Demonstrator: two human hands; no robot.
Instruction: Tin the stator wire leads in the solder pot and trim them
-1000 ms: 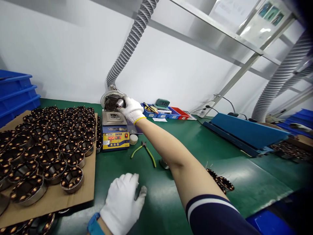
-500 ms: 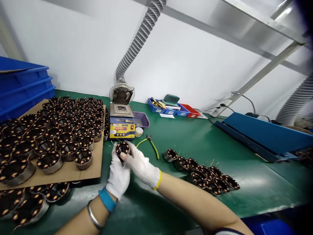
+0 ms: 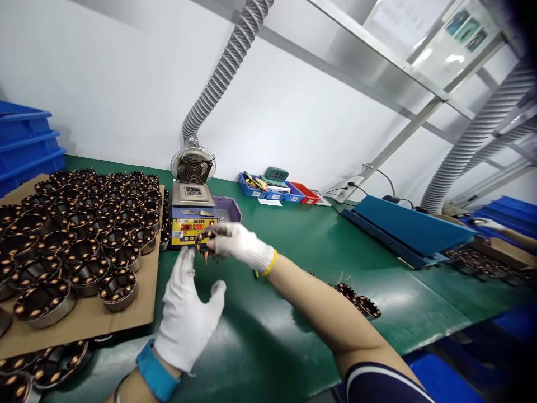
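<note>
In the head view my right hand point(image 3: 239, 244), in a white glove with a yellow cuff, grips a motor stator point(image 3: 204, 243), a ring with copper windings. The stator is tilted, just in front of the yellow and blue solder pot point(image 3: 193, 228) with its red digits. Below it my left hand point(image 3: 188, 308), gloved in white with a blue band at the wrist, is open with thumb and fingers apart. Its fingertips come close to the stator; whether they touch cannot be made out. More stators point(image 3: 117, 288) stand in rows on a cardboard sheet point(image 3: 140, 319) at the left.
Behind the solder pot lies a purple tray point(image 3: 235, 210), with a fume hose point(image 3: 222, 73) above. Several small bins point(image 3: 293, 193) line the wall. Another stator group point(image 3: 363, 302) is partly behind my right arm. A blue sloped box point(image 3: 413, 226) and a co-worker's gloved hand point(image 3: 489, 224) are at right.
My left hand has let go of the stator and opened, moving down and left. My right hand has lifted and tilted the stator toward the solder pot. The view has swung right.
</note>
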